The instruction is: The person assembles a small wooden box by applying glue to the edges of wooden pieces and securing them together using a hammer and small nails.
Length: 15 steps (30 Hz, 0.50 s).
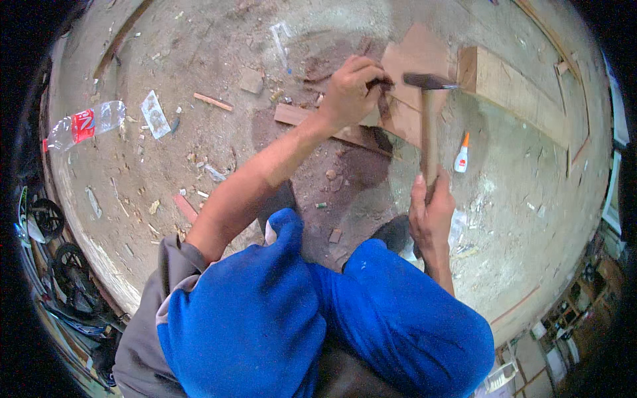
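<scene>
My right hand (432,209) grips the wooden handle of a hammer (430,129). Its dark metal head is up beside the end of a thick wooden beam (511,89). My left hand (356,89) is pinched closed above flat pieces of wood; whatever is between its fingertips is hidden or too small to name. Beneath and beyond it lies a pale flat board (415,56). A narrow wooden strip (294,115) runs under my left wrist toward the right. Right of the hammer handle, a small white glue bottle (462,158) with an orange tip lies on the floor.
Around me is a dusty floor with wood scraps such as a thin stick (213,101). A clear plastic bottle (99,123) with a red label and a clear plastic packet (154,115) lie at left. Wheels (70,262) show at the lower left, cluttered shelving (570,312) at the lower right.
</scene>
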Each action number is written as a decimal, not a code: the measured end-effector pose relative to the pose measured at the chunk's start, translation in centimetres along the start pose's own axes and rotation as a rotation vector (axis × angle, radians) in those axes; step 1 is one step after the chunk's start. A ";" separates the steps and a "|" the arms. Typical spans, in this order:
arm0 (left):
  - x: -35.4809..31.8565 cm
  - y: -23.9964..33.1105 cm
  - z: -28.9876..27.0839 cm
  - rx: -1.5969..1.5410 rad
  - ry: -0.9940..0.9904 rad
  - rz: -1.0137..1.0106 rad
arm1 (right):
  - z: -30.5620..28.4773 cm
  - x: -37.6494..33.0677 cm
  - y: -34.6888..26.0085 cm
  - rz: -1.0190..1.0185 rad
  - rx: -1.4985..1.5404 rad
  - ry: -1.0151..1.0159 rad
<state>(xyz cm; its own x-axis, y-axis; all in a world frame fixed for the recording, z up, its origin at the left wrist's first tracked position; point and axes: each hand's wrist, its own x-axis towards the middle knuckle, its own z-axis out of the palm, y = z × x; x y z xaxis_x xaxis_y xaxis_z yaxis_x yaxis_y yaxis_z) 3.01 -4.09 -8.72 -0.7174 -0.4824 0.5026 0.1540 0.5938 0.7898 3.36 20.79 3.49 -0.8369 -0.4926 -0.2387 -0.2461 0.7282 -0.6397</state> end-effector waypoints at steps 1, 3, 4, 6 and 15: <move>-0.5 -0.2 -0.8 0.039 -0.010 -0.011 | -0.2 0.7 -1.7 0.097 -0.015 -0.165; 0.2 0.1 -0.7 0.021 -0.016 0.024 | -0.1 0.1 -0.9 0.019 0.043 -0.006; 0.6 0.6 -0.2 -0.014 -0.023 0.045 | -0.4 -0.3 -0.2 -0.017 0.083 0.068; 0.8 0.7 -0.1 -0.027 -0.026 0.038 | -0.8 -0.8 0.5 0.024 0.170 0.086; 0.0 0.3 -1.4 -0.052 -0.026 0.017 | -0.9 -0.7 0.2 0.107 0.174 0.103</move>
<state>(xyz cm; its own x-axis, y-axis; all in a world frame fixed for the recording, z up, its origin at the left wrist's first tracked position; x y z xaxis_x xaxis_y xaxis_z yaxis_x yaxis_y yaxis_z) 4.00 -4.86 -7.98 -0.7314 -0.4557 0.5073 0.2007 0.5672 0.7987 3.40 21.76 4.19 -0.9015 -0.3590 -0.2416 -0.0726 0.6759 -0.7334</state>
